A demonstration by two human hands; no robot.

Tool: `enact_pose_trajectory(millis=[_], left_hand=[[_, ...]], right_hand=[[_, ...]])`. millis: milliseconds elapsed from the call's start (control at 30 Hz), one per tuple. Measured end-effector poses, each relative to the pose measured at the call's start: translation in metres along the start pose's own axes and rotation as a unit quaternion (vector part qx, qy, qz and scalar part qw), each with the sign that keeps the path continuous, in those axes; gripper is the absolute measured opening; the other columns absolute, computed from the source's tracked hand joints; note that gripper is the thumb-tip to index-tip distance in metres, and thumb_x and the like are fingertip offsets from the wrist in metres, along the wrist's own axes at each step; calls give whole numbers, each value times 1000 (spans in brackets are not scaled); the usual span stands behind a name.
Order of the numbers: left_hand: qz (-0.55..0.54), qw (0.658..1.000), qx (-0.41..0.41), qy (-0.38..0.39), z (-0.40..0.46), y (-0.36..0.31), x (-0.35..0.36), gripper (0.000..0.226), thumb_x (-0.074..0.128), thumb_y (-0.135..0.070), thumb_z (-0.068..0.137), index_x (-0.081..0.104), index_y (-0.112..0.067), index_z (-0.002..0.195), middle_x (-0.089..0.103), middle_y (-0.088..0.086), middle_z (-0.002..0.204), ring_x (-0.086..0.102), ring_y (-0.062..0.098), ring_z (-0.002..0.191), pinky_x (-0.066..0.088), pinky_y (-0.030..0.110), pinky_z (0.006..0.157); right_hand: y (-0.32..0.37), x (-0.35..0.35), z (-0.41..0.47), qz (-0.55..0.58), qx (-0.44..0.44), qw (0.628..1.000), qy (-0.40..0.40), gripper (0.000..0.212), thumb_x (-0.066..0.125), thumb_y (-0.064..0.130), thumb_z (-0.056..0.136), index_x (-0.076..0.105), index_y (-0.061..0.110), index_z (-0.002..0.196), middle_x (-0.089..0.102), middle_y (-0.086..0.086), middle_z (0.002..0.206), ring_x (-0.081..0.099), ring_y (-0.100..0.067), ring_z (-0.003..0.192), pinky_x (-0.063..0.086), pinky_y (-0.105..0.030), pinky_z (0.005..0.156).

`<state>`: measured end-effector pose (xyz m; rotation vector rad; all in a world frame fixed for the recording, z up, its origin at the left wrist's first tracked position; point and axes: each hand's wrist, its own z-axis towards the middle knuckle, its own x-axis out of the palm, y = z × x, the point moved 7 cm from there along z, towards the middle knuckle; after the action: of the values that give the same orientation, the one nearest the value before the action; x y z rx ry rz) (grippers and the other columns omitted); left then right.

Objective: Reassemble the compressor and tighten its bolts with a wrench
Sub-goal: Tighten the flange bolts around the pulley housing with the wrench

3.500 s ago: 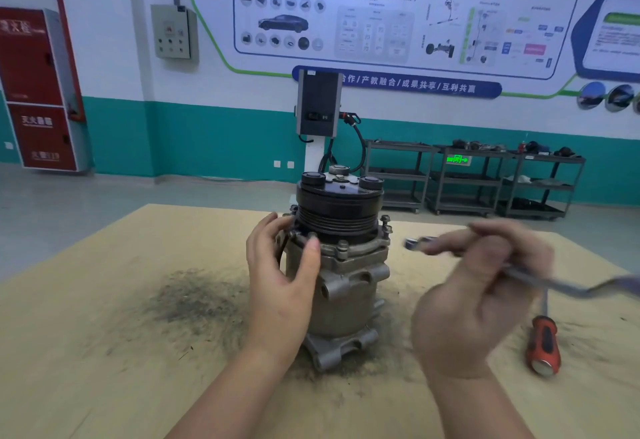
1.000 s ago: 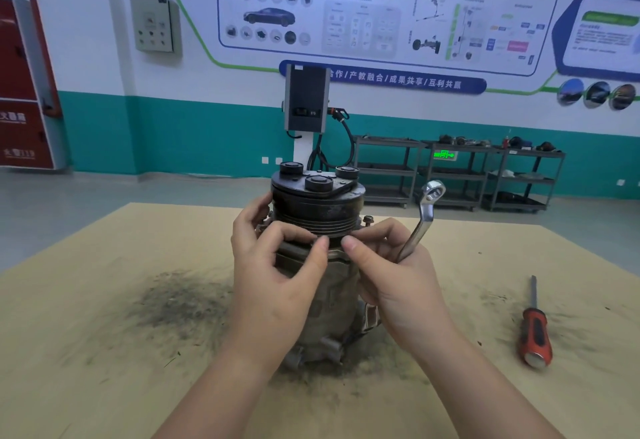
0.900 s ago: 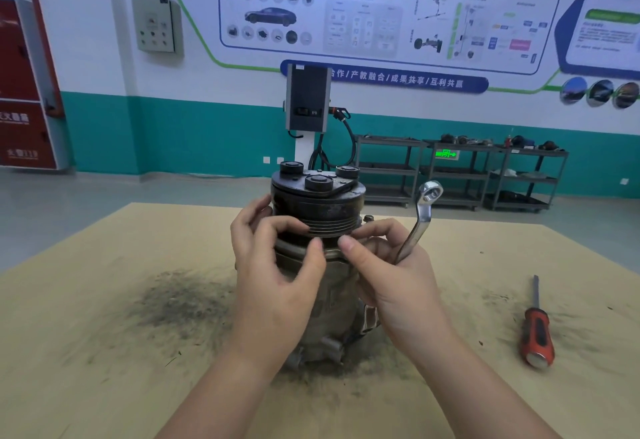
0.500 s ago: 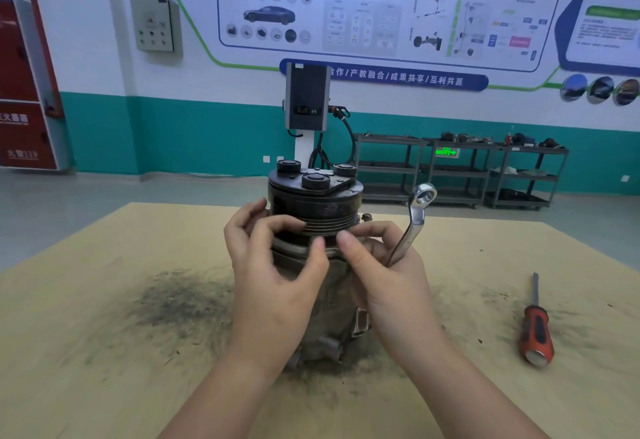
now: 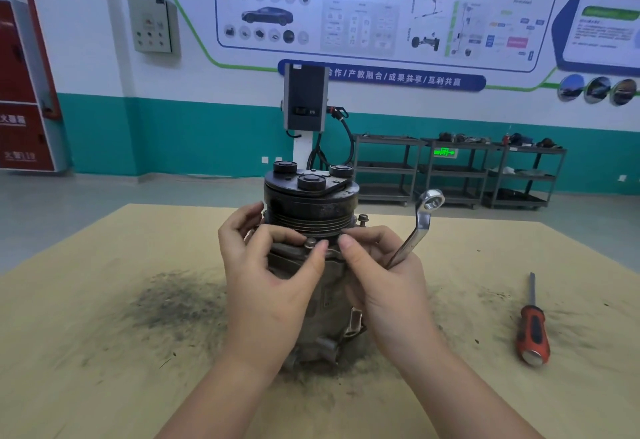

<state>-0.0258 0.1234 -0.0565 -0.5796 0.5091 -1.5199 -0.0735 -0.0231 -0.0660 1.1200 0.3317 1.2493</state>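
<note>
Pinching at the front flange bolt (image 5: 310, 241) just under the pulley, the left hand (image 5: 273, 286) curls thumb and forefinger around its head, apparently to start or steady it by hand before any tool goes on. The right hand (image 5: 384, 275) meets it from the other side, forefinger tip near the same bolt, while its other fingers clamp the shaft of a ring wrench (image 5: 417, 230) that sticks up and away, parked in the palm so it stays ready without blocking the fingers. Both hands rest against the compressor (image 5: 311, 210), which stands upright on its rear end at the middle of the wooden table (image 5: 104, 352), black clutch pulley on top. Another bolt (image 5: 362, 219) stands proud at the flange's right rear, likely not yet tightened. A red-handled screwdriver (image 5: 531, 331) lies well apart to the right, amid dark grit.
</note>
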Motion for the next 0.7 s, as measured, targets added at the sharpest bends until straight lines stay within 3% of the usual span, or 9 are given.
enact_pose_trajectory(millis=[67, 200, 300, 433, 567, 700], left_hand=[[-4, 1000, 2, 3, -1, 0, 1, 10, 72, -31, 77, 64, -25, 79, 39, -18, 124, 41, -12, 123, 33, 3, 98], [-68, 997, -39, -21, -2, 3, -2, 19, 59, -45, 79, 57, -30, 91, 40, -17, 119, 53, 21, 116, 47, 38, 100], [-45, 998, -29, -21, -1, 1, -3, 27, 73, -46, 73, 57, -31, 88, 40, -21, 118, 54, 17, 116, 46, 26, 99], [-8, 1000, 14, -12, -2, 1, 1, 14, 74, -25, 75, 61, -27, 78, 41, -17, 121, 48, -7, 118, 39, 4, 91], [-19, 1000, 15, 2, -4, -1, 3, 11, 70, -31, 79, 60, -31, 83, 41, -18, 123, 49, -1, 118, 38, 6, 92], [-36, 999, 5, -36, -3, 1, -2, 24, 68, -44, 74, 55, -33, 91, 40, -16, 118, 51, 9, 116, 40, 14, 97]], right_hand=[[0, 0, 1, 1, -1, 1000, -6, 10, 71, 10, 77, 62, 8, 80, 61, 0, 57, 49, 1, 41, 37, -10, 42], [1, -3, 2, -28, 0, 999, -21, 10, 72, 13, 79, 63, 12, 79, 58, 0, 56, 46, -2, 41, 34, -12, 41], [-2, -5, 1, -39, 7, 999, -19, 5, 67, 8, 87, 67, 10, 83, 55, 6, 51, 42, -1, 38, 31, -14, 39], [0, -6, 2, -80, 1, 996, -24, 9, 69, 7, 86, 68, 13, 80, 57, 5, 54, 47, -1, 43, 35, -12, 43], [10, -4, 0, -149, -38, 988, -27, 12, 73, 9, 84, 64, 15, 78, 58, 8, 54, 50, 0, 46, 38, -12, 44], [14, -5, -2, -186, -53, 980, -35, 13, 75, 16, 82, 64, 21, 77, 56, 10, 54, 49, 0, 47, 39, -13, 45]])
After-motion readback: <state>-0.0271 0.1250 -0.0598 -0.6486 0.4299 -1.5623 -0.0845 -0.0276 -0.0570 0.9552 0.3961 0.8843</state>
